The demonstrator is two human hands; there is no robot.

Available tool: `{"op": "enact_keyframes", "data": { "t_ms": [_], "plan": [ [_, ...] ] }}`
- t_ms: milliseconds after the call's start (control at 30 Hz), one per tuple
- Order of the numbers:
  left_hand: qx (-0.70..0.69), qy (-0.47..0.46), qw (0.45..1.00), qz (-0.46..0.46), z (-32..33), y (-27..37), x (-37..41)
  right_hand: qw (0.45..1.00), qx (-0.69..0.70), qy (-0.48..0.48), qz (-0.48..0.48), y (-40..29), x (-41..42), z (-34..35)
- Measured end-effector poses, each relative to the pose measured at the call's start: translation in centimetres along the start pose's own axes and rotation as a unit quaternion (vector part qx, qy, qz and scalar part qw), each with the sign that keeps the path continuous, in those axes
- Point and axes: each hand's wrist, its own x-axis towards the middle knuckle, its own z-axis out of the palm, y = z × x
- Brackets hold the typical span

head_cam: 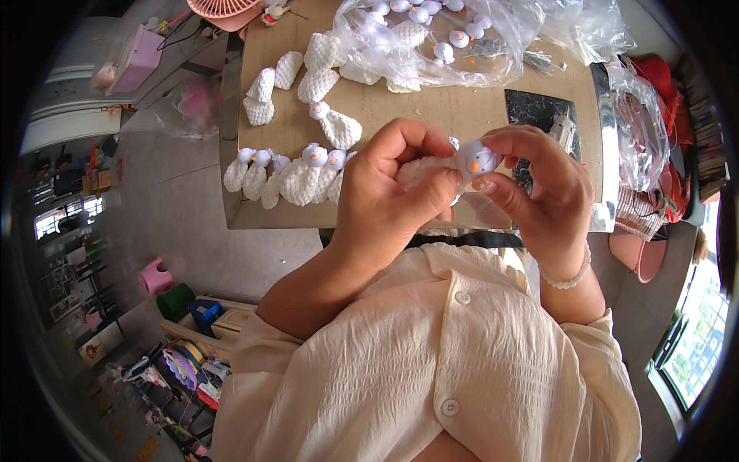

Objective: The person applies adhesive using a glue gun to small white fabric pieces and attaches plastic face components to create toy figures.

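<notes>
My left hand [392, 185] pinches a white crocheted body [418, 168] close to its top end. My right hand [540, 173] has thumb and fingers around a small snowman head [478, 160] with an orange nose and drawn smile. Head and body meet between my two hands, above the table's near edge; whether they are joined cannot be seen. Partly behind my left hand, a row of white crocheted snowmen [299, 182] with heads lies along that edge. Another snowman [340, 128] lies farther in, its head at the upper left.
A clear plastic bag [502, 66] with several loose snowman heads [459, 39] lies at the table's back. Headless crocheted pieces [317, 85] lie at the left. A hot glue gun [563, 131] rests by a black marbled sheet [528, 104]. Thin metallic wires [540, 60] lie near the bag.
</notes>
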Motion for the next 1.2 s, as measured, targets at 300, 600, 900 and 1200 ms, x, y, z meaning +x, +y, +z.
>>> {"op": "enact_keyframes", "data": {
  "t_ms": [300,600,900,1200],
  "plan": [
    [-0.038,-0.036,0.998,-0.029,-0.4,-0.6,0.2,0.998,0.056,0.008,0.011,-0.2,-0.6,0.4],
    [-0.057,-0.053,0.994,-0.079,-0.6,1.2,0.3,0.993,0.097,0.012,0.062,1.0,-0.7,0.1],
    [-0.097,-0.03,0.989,-0.11,-1.3,-0.7,0.1,0.997,0.07,-0.026,0.032,1.5,-0.1,0.4],
    [-0.105,-0.033,0.987,-0.118,-2.2,-1.8,0.2,0.999,-0.013,-0.048,-0.005,-0.3,0.0,1.3]
  ]
}}
